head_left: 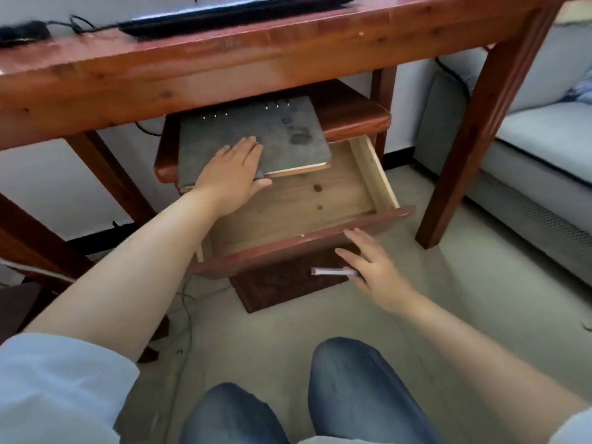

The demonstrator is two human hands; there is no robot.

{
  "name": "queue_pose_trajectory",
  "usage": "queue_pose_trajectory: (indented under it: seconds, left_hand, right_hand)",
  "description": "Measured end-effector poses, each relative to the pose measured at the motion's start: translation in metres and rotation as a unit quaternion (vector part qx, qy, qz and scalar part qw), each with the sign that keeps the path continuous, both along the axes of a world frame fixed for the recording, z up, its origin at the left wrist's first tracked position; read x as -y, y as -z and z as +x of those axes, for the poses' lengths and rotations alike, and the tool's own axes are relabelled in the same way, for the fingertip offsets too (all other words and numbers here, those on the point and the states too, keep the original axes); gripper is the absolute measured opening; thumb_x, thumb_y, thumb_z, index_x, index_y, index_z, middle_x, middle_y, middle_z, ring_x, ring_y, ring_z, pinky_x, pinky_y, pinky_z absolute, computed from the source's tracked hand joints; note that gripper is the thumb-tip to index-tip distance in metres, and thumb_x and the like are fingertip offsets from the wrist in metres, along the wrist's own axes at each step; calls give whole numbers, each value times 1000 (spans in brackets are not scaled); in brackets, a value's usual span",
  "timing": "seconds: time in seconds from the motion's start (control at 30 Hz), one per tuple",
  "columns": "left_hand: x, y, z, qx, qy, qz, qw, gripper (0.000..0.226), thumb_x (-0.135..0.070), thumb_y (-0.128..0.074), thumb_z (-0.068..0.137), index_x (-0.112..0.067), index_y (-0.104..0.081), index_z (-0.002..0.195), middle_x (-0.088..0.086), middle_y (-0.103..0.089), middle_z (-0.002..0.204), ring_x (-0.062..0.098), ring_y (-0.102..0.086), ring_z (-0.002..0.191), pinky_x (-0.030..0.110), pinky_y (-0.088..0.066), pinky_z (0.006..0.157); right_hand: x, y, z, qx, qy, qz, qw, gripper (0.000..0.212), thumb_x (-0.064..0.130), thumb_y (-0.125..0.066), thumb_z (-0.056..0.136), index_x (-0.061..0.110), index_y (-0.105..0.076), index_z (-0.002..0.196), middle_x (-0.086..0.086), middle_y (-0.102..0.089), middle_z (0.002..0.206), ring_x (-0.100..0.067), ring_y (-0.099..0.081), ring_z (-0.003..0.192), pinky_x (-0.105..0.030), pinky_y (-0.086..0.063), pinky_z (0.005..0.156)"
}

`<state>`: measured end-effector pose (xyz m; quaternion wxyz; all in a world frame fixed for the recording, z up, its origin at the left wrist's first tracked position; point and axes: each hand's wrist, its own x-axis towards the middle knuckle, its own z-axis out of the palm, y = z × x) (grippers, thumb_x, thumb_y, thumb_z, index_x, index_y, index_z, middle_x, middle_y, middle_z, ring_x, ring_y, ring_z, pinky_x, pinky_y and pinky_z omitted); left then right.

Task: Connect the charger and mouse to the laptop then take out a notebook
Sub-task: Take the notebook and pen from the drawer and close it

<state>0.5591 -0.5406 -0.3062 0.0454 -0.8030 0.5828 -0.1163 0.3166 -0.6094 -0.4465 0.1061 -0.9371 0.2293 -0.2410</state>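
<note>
Grey notebook (pixel 253 139) lies flat on the cabinet top, its near corner overhanging the open drawer (pixel 307 200). Left hand (pixel 230 177) pinches that corner, thumb beneath. Right hand (pixel 371 267), fingers spread, empty, hovers by the drawer front, farther off.

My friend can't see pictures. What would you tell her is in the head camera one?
A person's left hand grips a grey notebook above an open, empty wooden drawer under a red-brown desk. The right hand hovers by the drawer front, open. A laptop sits on the desk.
</note>
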Motion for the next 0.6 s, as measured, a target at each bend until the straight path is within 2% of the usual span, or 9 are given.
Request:
queue_pose_trajectory:
  seconds: [0.03, 0.1, 0.2, 0.3, 0.37, 0.4, 0.43, 0.5, 0.6]
  left_hand:
    - [0, 0, 0, -8, 0, -3, 1000, 66, -41, -32, 96, -5, -9, 146, 12, -8, 158, 25, -10, 145, 36, -10, 119]
    - [0, -3, -1, -19, -2, -24, 1000, 66, -42, -34, 95, -6, -13, 146, 12, -14, 157, 27, -18, 143, 38, -17, 117]
    - [-1, -9, -1, -22, -19, -35, 999, 64, -45, -35, 95, -9, -18, 145, 10, -20, 156, 29, -27, 140, 39, -27, 112]
    - [1, -9, 5, -34, -42, -21, 998, 63, -45, -32, 96, -9, -17, 145, 11, -19, 156, 27, -23, 142, 39, -23, 115]
    - [5, -10, 8, -48, -61, -25, 997, 61, -43, -31, 96, -8, -18, 145, 12, -21, 155, 26, -22, 142, 39, -21, 116]
    - [7, -12, 10, -51, -65, -26, 996, 61, -43, -32, 96, -8, -19, 145, 12, -22, 155, 26, -24, 141, 39, -22, 116]
    - [10, -16, 11, -53, -67, -24, 996, 61, -43, -32, 96, -8, -19, 144, 12, -23, 154, 27, -25, 141, 39, -24, 114]
    - [14, -22, 11, -56, -72, -14, 996, 62, -45, -32, 96, -9, -20, 145, 12, -24, 154, 27, -28, 139, 39, -29, 112]
    - [15, -27, 13, -55, -70, -3, 996, 64, -48, -31, 95, -10, -20, 145, 12, -24, 154, 27, -29, 139, 40, -34, 109]
  right_hand:
    - [-1, 13, 3, -31, -20, -7, 999, 43, -3, -69, 78, -2, -58, 120, -28, -34, 142, -45, -20, 132, -56, -30, 104]
    - [0, 26, 13, -56, -5, -18, 998, 52, 5, -62, 86, 5, -44, 134, -17, -3, 148, -38, 9, 131, -59, -15, 110]
    - [-5, 35, 25, -34, 18, -44, 998, 58, 1, -81, 66, -5, -58, 119, -36, -38, 135, -49, -16, 119, -68, -40, 85]
    - [2, 31, 28, -36, 36, -101, 994, 59, 15, -89, 56, 3, -67, 110, -28, -57, 124, -51, -40, 113, -55, -53, 70]
    - [14, 20, 34, -22, 37, -155, 987, 32, 23, -70, 80, 6, -69, 108, -27, -64, 117, -52, -55, 106, -52, -54, 73]
    - [20, 10, 40, -15, 40, -173, 984, 29, 25, -56, 90, 5, -68, 107, -26, -65, 116, -52, -58, 103, -54, -53, 75]
    - [27, 1, 48, -11, 47, -190, 981, 30, 25, -55, 91, 4, -68, 108, -26, -66, 115, -52, -59, 103, -56, -51, 77]
    - [39, -17, 63, -18, 63, -174, 983, 48, 18, -80, 69, 1, -65, 111, -26, -64, 119, -52, -57, 106, -60, -48, 82]
    - [49, -22, 74, -48, 55, -124, 990, 63, 12, -84, 65, 1, -58, 121, -27, -56, 129, -52, -47, 119, -61, -40, 92]
